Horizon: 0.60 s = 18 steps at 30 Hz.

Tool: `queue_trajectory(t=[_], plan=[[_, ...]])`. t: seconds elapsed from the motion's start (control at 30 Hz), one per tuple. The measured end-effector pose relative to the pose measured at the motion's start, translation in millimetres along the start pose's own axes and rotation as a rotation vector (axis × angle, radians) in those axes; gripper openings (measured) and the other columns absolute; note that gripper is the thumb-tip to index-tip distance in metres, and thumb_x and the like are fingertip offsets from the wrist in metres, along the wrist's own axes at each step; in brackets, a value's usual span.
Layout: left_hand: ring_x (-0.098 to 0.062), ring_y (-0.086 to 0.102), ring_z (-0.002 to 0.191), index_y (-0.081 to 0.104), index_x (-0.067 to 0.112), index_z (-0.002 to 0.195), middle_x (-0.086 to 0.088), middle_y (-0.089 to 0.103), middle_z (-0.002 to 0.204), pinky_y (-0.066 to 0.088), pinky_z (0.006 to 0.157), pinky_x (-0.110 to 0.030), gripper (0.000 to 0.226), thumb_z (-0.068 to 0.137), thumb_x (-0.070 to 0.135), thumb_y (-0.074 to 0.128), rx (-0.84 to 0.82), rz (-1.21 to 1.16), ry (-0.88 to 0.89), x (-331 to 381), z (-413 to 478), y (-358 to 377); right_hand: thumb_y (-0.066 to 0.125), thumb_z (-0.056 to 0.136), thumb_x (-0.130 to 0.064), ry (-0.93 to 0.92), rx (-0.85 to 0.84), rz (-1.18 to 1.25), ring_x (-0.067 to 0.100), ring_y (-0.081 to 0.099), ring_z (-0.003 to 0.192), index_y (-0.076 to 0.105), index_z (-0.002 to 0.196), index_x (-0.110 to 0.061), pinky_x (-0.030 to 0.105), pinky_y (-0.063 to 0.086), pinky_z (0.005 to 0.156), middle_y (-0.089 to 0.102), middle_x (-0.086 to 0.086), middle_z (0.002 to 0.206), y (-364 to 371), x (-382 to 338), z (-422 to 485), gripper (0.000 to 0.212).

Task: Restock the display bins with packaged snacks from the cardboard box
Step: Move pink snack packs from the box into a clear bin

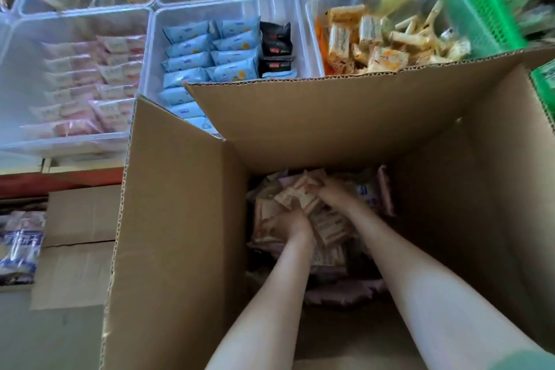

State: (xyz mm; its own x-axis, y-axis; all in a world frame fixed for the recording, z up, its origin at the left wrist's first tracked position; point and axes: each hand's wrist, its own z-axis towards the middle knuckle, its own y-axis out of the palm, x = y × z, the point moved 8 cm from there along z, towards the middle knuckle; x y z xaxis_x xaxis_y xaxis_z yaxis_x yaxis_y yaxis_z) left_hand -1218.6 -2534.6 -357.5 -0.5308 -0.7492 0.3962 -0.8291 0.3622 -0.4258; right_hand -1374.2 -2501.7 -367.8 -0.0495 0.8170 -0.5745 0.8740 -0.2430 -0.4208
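Gripped in the curled fingers of the right hand (327, 194) is a bunch of snack packets (295, 191), deep in the corrugated cardboard box (180, 219). The left hand (292, 224), just beside it, is sunk into the same crinkly, blurred heap. Its fingers are buried, so its hold cannot be told. Beyond both hands, clear plastic display bins (151, 48) are partly hidden by a box flap.

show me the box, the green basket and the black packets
box (180, 219): head view, left inner wall
green basket (480, 9): head view, mesh side
black packets (275, 39): head view, upper packet's front
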Motion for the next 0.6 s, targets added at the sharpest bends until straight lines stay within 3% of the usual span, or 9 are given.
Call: queue_trajectory(t=[0.1, 0.2, 0.27, 0.33, 0.4, 0.47, 0.53, 0.6], plan=[[-0.026, 0.059, 0.113, 0.046, 0.013, 0.136, -0.009, 0.058, 0.13, 0.045, 0.102, -0.043, 0.075, 0.079, 0.057, 0.065, -0.16, -0.251, 0.047, -5, 11, 19, 0.062, 0.089, -0.036, 0.043, 0.001, 0.092, 0.021, 0.057, 0.109, 0.055, 0.129, -0.02, 0.03, 0.048, 0.088, 0.058, 0.005, 0.129, -8, 10, -13, 0.043], [-0.026, 0.056, 0.117, 0.037, 0.019, 0.143, -0.002, 0.052, 0.135, 0.046, 0.1, -0.041, 0.09, 0.071, 0.061, 0.069, -0.194, -0.27, 0.129, 4, -6, 16, 0.066, 0.088, -0.027, 0.068, -0.015, 0.264, 0.012, 0.057, 0.091, 0.054, 0.124, -0.021, 0.017, 0.049, 0.065, 0.06, 0.0, 0.117, -12, 18, -33, 0.038], [-0.026, 0.053, 0.12, 0.03, 0.022, 0.147, 0.001, 0.047, 0.136, 0.046, 0.1, -0.041, 0.089, 0.075, 0.06, 0.067, -0.214, -0.202, 0.197, 13, -24, 12, 0.071, 0.08, -0.036, 0.045, 0.027, 0.355, 0.014, 0.059, 0.098, 0.05, 0.125, -0.017, 0.027, 0.054, 0.077, 0.058, 0.001, 0.121, -20, 18, -52, 0.053], [-0.023, 0.056, 0.116, 0.038, 0.024, 0.141, 0.0, 0.052, 0.136, 0.047, 0.099, -0.043, 0.088, 0.07, 0.069, 0.064, -0.313, -0.243, 0.262, 17, -41, 12, 0.07, 0.081, -0.036, 0.041, 0.094, 0.481, 0.019, 0.063, 0.092, 0.052, 0.123, -0.006, 0.035, 0.054, 0.086, 0.061, 0.012, 0.115, -33, 18, -74, 0.054], [-0.021, 0.062, 0.108, 0.05, 0.028, 0.121, -0.003, 0.06, 0.125, 0.05, 0.095, -0.045, 0.063, 0.075, 0.07, 0.056, -0.405, -0.298, 0.298, 17, -58, 9, 0.059, 0.093, -0.027, 0.019, 0.155, 0.654, 0.024, 0.062, 0.087, 0.056, 0.113, -0.003, 0.029, 0.049, 0.085, 0.06, 0.011, 0.097, -50, 15, -105, 0.032], [-0.024, 0.065, 0.101, 0.052, 0.026, 0.111, -0.006, 0.063, 0.117, 0.056, 0.084, -0.043, 0.042, 0.091, 0.062, 0.042, -0.474, -0.383, 0.3, 19, -85, -3, 0.062, 0.088, -0.045, 0.024, 0.192, 0.788, 0.03, 0.061, 0.106, 0.062, 0.118, -0.002, 0.034, 0.048, 0.097, 0.061, 0.014, 0.115, -59, 19, -128, 0.052], [-0.027, 0.066, 0.1, 0.049, 0.018, 0.124, -0.01, 0.063, 0.118, 0.059, 0.067, -0.037, 0.051, 0.095, 0.057, 0.036, -0.557, -0.425, 0.307, 21, -111, -14, 0.062, 0.084, -0.054, 0.01, 0.215, 0.875, 0.03, 0.064, 0.106, 0.063, 0.118, -0.007, 0.04, 0.055, 0.085, 0.061, 0.019, 0.123, -64, 19, -151, 0.058], [-0.029, 0.067, 0.099, 0.048, 0.011, 0.127, -0.013, 0.064, 0.117, 0.059, 0.062, -0.036, 0.057, 0.095, 0.057, 0.035, -0.593, -0.442, 0.363, 24, -138, -32, 0.054, 0.093, -0.039, -0.076, 0.14, 0.943, 0.03, 0.069, 0.09, 0.063, 0.115, -0.003, 0.034, 0.058, 0.063, 0.069, 0.018, 0.106, -60, 4, -181, 0.043]])
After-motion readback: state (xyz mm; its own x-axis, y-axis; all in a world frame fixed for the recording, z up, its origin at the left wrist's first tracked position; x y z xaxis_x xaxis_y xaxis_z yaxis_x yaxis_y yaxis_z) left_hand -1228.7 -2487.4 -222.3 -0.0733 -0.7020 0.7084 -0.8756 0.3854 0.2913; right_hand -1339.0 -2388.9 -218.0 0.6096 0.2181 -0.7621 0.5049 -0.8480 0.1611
